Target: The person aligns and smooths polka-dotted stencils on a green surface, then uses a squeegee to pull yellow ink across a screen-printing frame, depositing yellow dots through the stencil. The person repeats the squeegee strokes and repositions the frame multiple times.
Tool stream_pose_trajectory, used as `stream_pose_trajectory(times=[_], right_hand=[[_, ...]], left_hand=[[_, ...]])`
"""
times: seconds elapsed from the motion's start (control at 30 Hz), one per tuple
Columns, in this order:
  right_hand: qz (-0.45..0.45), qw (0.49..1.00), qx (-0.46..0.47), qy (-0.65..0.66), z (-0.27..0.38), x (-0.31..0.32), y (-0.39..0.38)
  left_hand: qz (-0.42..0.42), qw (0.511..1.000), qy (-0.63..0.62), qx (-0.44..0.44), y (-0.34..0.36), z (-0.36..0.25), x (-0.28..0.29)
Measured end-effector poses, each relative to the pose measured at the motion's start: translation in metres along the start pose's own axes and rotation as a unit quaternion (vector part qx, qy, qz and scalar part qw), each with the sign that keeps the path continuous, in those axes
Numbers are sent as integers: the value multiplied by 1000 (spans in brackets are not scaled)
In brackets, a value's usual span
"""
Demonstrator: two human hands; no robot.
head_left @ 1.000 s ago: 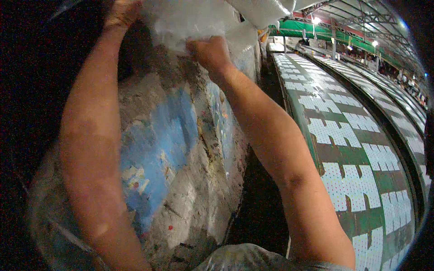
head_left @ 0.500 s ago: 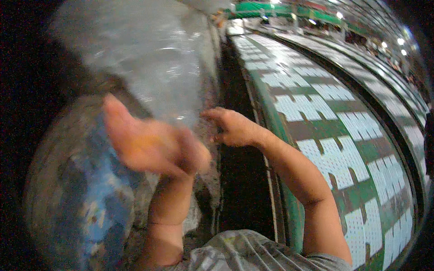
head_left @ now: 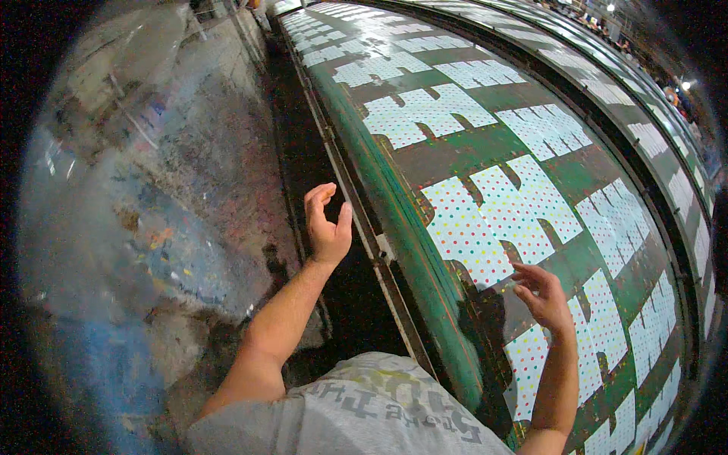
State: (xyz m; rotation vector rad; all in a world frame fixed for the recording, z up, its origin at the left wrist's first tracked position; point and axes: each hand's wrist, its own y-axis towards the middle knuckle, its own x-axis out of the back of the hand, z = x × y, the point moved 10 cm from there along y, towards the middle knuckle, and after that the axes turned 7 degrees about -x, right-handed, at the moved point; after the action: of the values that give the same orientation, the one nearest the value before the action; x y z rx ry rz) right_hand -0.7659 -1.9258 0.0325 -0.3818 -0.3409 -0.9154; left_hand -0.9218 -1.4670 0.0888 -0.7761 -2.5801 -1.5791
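My left hand [head_left: 327, 227] is raised over the dark gap beside the long table, its fingers curved and the thumb apart, with nothing in it. My right hand [head_left: 544, 299] hovers over the green table [head_left: 436, 303], fingers loosely bent and spread, holding nothing. Nearest to it lies a pale cut piece with coloured polka dots [head_left: 464, 235], flat on the table. Just below the right hand, another dotted piece [head_left: 527, 364] is partly in my shadow. I cannot tell whether the right fingertips touch the table.
More dotted pieces [head_left: 428, 114] lie in rows along the table. A dark raised rail [head_left: 607, 155] runs down its far side, with further tables beyond. To the left is a stained, paint-marked floor [head_left: 220, 182]. A metal edge [head_left: 353, 193] borders the table.
My view has turned right toward the table. My left hand, blurred near clear plastic sheeting before, is now over the gap. My right hand has moved from the gap to above the table.
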Motion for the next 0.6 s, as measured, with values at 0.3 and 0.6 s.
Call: stream_pose_trajectory(times=[0.3,0.6], right_hand=[[-115,991,-65,15,-8,-11,3],[-204,974,-83,-50,54,-100,49]], left_hand=[[116,965,-167,-168,41,-11,-145],[229,913,-316,-117,51,70,-186]])
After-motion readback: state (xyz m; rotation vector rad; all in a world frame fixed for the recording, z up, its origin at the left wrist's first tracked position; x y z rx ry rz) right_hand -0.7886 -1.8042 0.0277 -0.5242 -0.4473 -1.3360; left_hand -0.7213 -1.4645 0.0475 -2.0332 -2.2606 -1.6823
